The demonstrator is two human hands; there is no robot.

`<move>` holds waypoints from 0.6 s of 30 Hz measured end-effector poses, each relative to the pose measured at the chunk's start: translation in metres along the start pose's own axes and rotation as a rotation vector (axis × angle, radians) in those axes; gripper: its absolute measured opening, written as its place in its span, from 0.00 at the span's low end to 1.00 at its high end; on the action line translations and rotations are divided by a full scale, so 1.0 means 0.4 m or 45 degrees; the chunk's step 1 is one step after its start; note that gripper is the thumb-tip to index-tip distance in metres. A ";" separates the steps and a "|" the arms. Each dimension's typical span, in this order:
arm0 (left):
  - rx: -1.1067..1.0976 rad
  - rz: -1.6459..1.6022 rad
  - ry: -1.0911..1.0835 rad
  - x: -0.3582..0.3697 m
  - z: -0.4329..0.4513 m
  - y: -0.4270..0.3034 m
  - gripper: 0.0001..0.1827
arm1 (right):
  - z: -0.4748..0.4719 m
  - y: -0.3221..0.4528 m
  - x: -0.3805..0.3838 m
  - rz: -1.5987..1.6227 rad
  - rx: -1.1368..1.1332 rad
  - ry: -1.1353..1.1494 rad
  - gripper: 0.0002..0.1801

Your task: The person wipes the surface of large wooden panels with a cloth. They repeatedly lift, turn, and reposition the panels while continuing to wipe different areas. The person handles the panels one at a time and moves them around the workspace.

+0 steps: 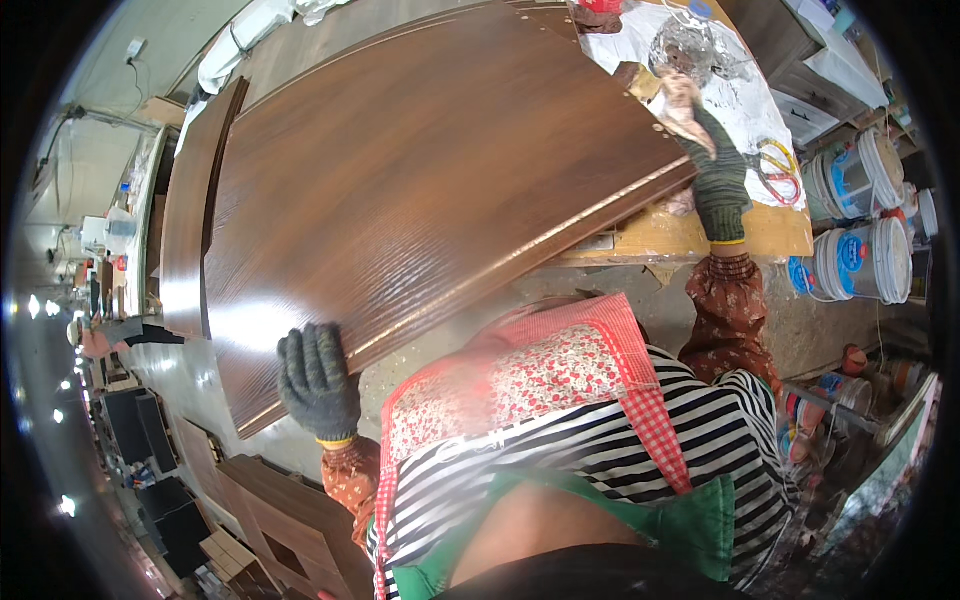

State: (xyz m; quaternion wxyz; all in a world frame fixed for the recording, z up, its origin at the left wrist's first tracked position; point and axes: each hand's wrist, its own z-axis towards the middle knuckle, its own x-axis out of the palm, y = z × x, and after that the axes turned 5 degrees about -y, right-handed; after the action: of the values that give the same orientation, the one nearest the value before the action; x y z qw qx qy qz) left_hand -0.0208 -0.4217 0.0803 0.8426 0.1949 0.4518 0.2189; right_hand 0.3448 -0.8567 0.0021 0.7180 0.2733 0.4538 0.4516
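A large glossy dark-brown wood-grain panel (442,157) lies slanted before me, a pale strip running along its near edge. My left hand (319,379), in a dark knitted glove, grips that edge near the panel's left corner, fingers over the top and the thumb hidden. At the right end, my gloved right hand (709,154) is beside the panel's corner, closed around a pale, blurred cloth (681,109). Small round fittings dot the panel's right edge. Another brown panel (187,232) stands out beyond the left side.
White sheeting (750,97) covers part of the wooden worktable (780,232), bearing crumpled clear plastic (694,49) and a tool with red and yellow loop handles (780,172). Lidded buckets (855,259) stand at right. Brown boards (285,517) are at lower left; another person (112,337) is farther left.
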 end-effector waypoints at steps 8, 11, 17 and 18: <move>0.042 -0.307 0.203 0.118 -0.018 -0.027 0.40 | -0.025 0.014 -0.106 -0.412 -0.307 -0.424 0.25; 0.052 -0.277 0.226 0.125 -0.018 -0.036 0.37 | -0.030 0.064 -0.111 -1.066 -0.680 -0.590 0.23; -0.001 -0.284 0.214 0.123 0.002 -0.058 0.35 | -0.036 0.094 -0.096 0.034 -0.125 -0.768 0.23; -0.022 -0.287 0.230 0.123 0.004 -0.061 0.35 | -0.044 0.089 -0.097 0.070 -0.111 -0.796 0.23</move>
State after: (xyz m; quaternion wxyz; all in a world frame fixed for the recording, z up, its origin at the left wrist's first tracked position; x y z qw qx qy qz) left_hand 0.0097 -0.4154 0.0351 0.8193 0.1150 0.5431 0.1434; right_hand 0.3077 -0.8760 0.0388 0.8212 0.3801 0.1836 0.3840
